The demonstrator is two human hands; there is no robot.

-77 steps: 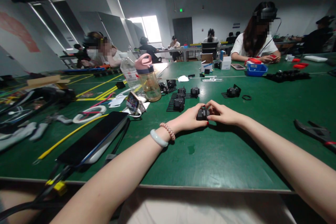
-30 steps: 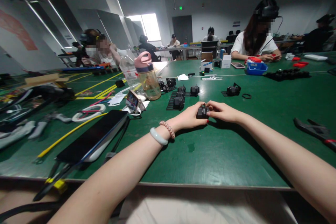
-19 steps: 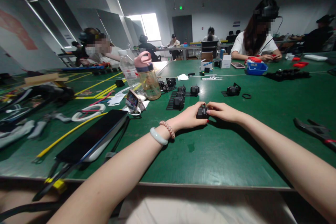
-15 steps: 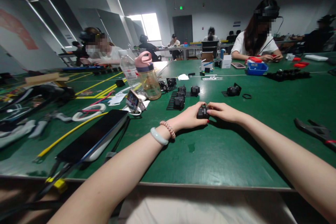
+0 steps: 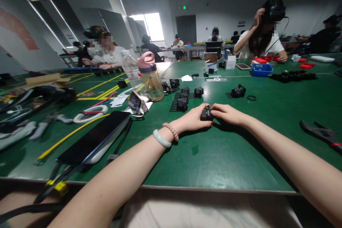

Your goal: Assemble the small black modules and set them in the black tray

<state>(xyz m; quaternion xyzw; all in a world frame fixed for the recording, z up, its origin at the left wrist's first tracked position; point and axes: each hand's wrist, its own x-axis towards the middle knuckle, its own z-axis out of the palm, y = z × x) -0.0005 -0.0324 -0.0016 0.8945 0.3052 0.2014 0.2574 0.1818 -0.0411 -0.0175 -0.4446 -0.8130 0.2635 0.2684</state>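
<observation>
Between my two hands, just above the green table [image 5: 213, 164], is a small black block-like part [image 5: 205, 114]. My left hand [image 5: 196, 118] grips it from the left, thumb in front and fingers behind. From the right, my right hand [image 5: 226, 113] closes its fingertips on the part's right side. Beyond my left hand lie several similar black parts [image 5: 182, 103] with comb-like plates. Another black part [image 5: 236, 92] on a plate lies past my right hand, with a black ring [image 5: 251, 98] beside it. Fine detail of the held part is hidden by my fingers.
Black-handled pliers [image 5: 319, 131] lie at right. To the left are a pink-lidded bottle [image 5: 151, 78], a propped phone [image 5: 135, 102], a black slab-shaped device [image 5: 93, 139] and cables. A blue bin [image 5: 262, 70] stands farther back, near a seated co-worker [image 5: 264, 32].
My hands and the black part stay almost in place. Across the table, the right co-worker has raised a hand to their head. The left co-worker's head has shifted slightly.
</observation>
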